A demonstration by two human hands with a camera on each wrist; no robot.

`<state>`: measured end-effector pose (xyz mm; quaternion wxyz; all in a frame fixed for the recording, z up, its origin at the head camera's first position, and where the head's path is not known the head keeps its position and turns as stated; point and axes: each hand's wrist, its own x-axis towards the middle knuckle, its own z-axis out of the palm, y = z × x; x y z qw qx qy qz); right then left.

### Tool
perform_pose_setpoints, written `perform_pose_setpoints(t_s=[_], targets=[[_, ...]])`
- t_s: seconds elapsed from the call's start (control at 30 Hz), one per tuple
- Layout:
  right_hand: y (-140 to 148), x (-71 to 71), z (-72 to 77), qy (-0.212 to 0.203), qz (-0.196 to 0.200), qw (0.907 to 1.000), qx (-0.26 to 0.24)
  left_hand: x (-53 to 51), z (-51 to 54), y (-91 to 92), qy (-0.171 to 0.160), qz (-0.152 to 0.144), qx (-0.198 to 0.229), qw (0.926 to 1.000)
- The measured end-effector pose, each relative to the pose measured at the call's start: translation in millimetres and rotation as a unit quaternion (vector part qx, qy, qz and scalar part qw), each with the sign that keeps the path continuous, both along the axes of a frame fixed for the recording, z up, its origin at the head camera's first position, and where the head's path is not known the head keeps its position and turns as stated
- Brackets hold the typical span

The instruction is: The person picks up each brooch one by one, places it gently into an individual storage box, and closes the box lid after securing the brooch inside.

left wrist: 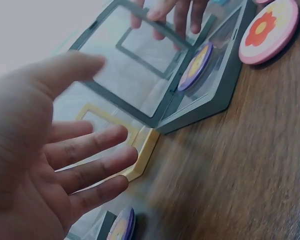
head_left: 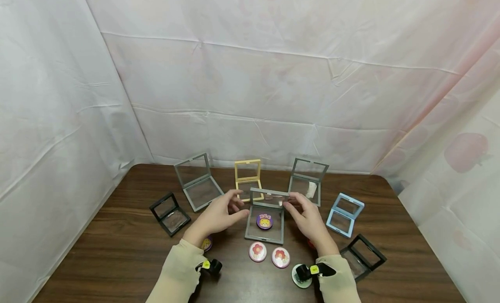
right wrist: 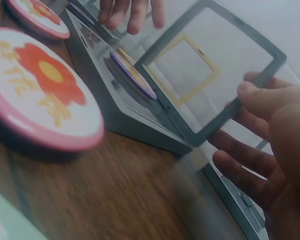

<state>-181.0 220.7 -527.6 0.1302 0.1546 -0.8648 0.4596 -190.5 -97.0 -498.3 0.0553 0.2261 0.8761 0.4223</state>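
A grey hinged frame case [head_left: 264,240] lies at the middle of the table with its lid raised. On its lower clear film sits a purple-rimmed round badge [head_left: 264,222] with a yellow cartoon face. My right hand [head_left: 309,221] pinches the right edge of the raised lid [right wrist: 276,64] between thumb and fingers. At the left side, my left hand [head_left: 220,216] stands beside the lid, fingers spread and apart from it; in the left wrist view the left hand [left wrist: 65,145] holds nothing.
Two flower badges [head_left: 258,251] [head_left: 280,257] lie in front of the case, a green-rimmed badge [head_left: 300,282] by the right wrist. Around stand opened cases: black [head_left: 173,230], yellow [head_left: 248,179], blue [head_left: 341,234], several grey or black others. White cloth [head_left: 250,77] hangs behind.
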Motion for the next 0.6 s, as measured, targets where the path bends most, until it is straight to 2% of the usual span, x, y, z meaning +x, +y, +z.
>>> perform_pose_setpoints(t_s=[0.07, 0.27, 0.43, 0.6], targets=[[2, 0.5, 0.2, 0.0, 0.01, 0.9999, 0.001, -0.4, 0.4, -1.1, -0.005, -0.001, 0.008, 1.0], [10, 1.6, -0.9, 0.004, 0.054, 0.9985, -0.007, 2.0, 0.2, 2.7, -0.011, -0.029, 0.014, 0.9994], [13, 1.4, -2.8, 0.022, 0.097, 0.995, -0.015, 3.0, -2.1, 4.7, -0.027, -0.035, 0.005, 0.999], [12, 0.7, -3.9, 0.035, 0.141, 0.9892, -0.016, 2.1, -5.1, 6.0, -0.021, -0.033, 0.001, 0.9992]])
